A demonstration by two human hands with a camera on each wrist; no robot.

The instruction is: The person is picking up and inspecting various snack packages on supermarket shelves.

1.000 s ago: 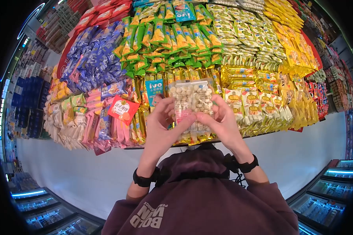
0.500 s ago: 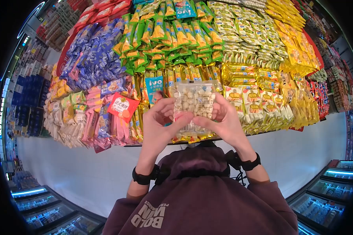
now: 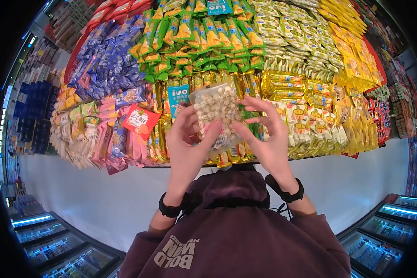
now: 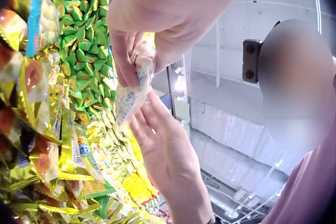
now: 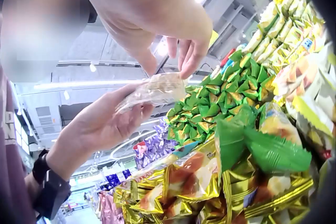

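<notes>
A clear bag (image 3: 216, 111) of small pale pieces, tilted a little, is held up over the snack display. My left hand (image 3: 190, 141) pinches its left side, thumb on the front and fingers behind, also seen gripping the bag (image 4: 137, 85) in the left wrist view. At the bag's right edge is my right hand (image 3: 269, 141), thumb and fingers spread apart; in the right wrist view its fingertips touch the end of the bag (image 5: 163, 88). Behind the bag lie gold-wrapped snacks (image 3: 224, 160) and a blue "ivo" packet (image 3: 178, 98).
Green packets (image 3: 185, 39) and blue-purple packets (image 3: 107, 60) fill the display's upper part. A red card (image 3: 141, 121) lies at the left among pink packets (image 3: 107, 139). White-green packets (image 3: 301, 121) and yellow bags (image 3: 350, 60) are on the right. Lit freezers (image 3: 380, 231) stand behind the person.
The bag has tilted and shifted slightly left and up, in my left hand. My right hand's fingers have loosened and spread away from its right side.
</notes>
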